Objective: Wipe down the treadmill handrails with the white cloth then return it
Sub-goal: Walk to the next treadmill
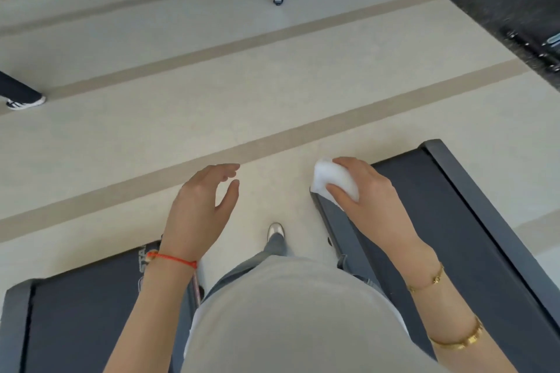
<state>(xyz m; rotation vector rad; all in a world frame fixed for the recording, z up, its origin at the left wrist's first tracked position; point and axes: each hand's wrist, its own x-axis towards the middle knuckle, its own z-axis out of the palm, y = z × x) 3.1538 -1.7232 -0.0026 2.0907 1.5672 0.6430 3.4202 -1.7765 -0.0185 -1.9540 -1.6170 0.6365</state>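
My right hand [368, 191] grips the balled-up cloth [333, 182] at the near end of the right treadmill [430, 221], just over its side rail, while my left hand [201, 206] hangs empty with relaxed fingers above the floor [212, 118]. No handrail shows here, so I cannot tell how much is wiped. I judge the cloth's return is still undone.

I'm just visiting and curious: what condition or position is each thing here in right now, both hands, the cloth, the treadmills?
right hand: curled round the white cloth, above the treadmill's end.
white cloth: bunched up, held.
left hand: open, empty, over the floor.
right treadmill: nobody on its belt.
left treadmill: nobody on its belt.
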